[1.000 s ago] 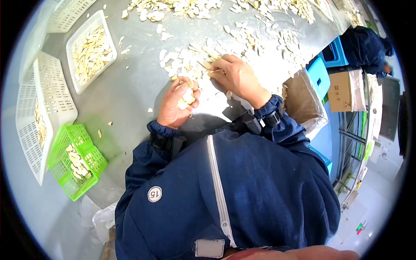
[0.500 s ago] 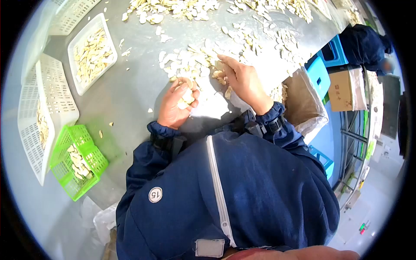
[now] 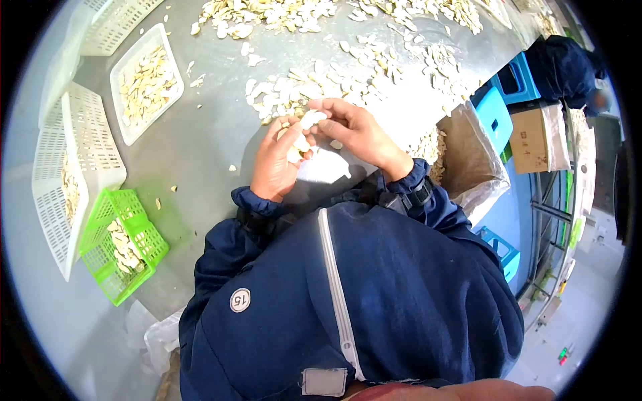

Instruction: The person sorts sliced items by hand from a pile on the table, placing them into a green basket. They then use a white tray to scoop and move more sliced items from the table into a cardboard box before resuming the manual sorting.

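My left hand (image 3: 275, 160) is closed around several pale slices (image 3: 299, 144), held just above the metal table. Beside it, my right hand (image 3: 354, 130) pinches a white slice (image 3: 313, 119) between thumb and fingers, close to the left fingertips. A loose spread of pale slices (image 3: 287, 91) lies on the table just beyond both hands. One small slice (image 3: 336, 144) shows below the right hand's fingers.
A white tray (image 3: 175, 93) of slices, white perforated baskets (image 3: 100, 144) and a green basket (image 3: 155, 246) stand at left. At right are a lined container (image 3: 468, 157), blue stools (image 3: 493, 120), a cardboard box (image 3: 528, 142) and another person (image 3: 562, 70).
My right hand has moved left from the pile to my left hand and now pinches a slice. The slices in my left hand have shifted.
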A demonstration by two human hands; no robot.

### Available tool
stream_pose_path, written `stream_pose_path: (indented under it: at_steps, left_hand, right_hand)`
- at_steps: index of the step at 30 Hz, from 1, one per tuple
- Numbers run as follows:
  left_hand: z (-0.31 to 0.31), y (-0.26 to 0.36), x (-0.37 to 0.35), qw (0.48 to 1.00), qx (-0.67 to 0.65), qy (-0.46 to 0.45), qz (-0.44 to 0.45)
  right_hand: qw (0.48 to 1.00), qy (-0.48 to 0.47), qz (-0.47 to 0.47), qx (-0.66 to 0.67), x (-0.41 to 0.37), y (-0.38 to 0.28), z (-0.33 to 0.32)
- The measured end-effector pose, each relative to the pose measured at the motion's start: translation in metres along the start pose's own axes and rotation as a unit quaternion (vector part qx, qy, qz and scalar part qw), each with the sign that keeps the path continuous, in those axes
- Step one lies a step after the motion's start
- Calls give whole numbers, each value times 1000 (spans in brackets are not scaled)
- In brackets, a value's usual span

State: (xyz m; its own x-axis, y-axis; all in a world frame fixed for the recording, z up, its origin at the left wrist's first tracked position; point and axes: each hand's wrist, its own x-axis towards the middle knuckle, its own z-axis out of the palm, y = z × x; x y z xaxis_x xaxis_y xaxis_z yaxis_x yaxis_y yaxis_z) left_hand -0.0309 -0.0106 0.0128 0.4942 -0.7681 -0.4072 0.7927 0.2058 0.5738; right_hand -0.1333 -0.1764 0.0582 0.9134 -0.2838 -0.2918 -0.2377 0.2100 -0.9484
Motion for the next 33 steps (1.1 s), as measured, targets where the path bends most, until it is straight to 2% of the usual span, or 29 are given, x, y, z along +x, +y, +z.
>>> stream_pose_path:
  at_steps: [1,4,9,13,16,18,20,22,23,25,26,29,33]
  left_hand:
    - [0,-1,0,1000,6,-7,1]
    - [0,-2,-3,1000,18,-14,6]
    - [-1,-3,-9,1000,11,-12,23]
    - [-5,-8,-14,999,-46,1,-11]
    - [0,-10,-21,997,-67,5,-34]
    - [-5,-15,-24,996,-74,0,-39]
    - [-15,-19,-26,996,-77,-22,-32]
    - [-14,-16,-30,996,-82,-38,-23]
    - [-15,-16,-33,995,-86,-41,-17]
    - [-14,-14,-40,995,-94,-41,-14]
    - [-13,-12,-41,994,-97,-42,-16]
    - [-19,-8,-38,992,-112,-57,-19]
    - [-31,-5,-28,987,-139,-66,-32]
  right_hand:
    - [999,-33,-6,-13,3,10,-5]
    - [999,-40,-4,18,1,14,-6]
    - [1000,-6,2,-3,-5,17,-11]
    - [1000,-7,-1,7,-14,15,-13]
    - [998,2,-54,33,-18,22,-7]
    - [979,84,-105,-154,-23,21,-6]
    - [924,155,-135,-322,-28,20,-7]
    - [845,213,-142,-468,-29,20,-13]
    - [852,216,-192,-437,-25,30,-16]
    - [963,134,-133,-190,-28,23,-9]
    - [989,88,-97,-61,-31,19,-5]
    - [998,48,-39,8,-31,4,6]
    - [999,28,-19,31,-19,5,9]
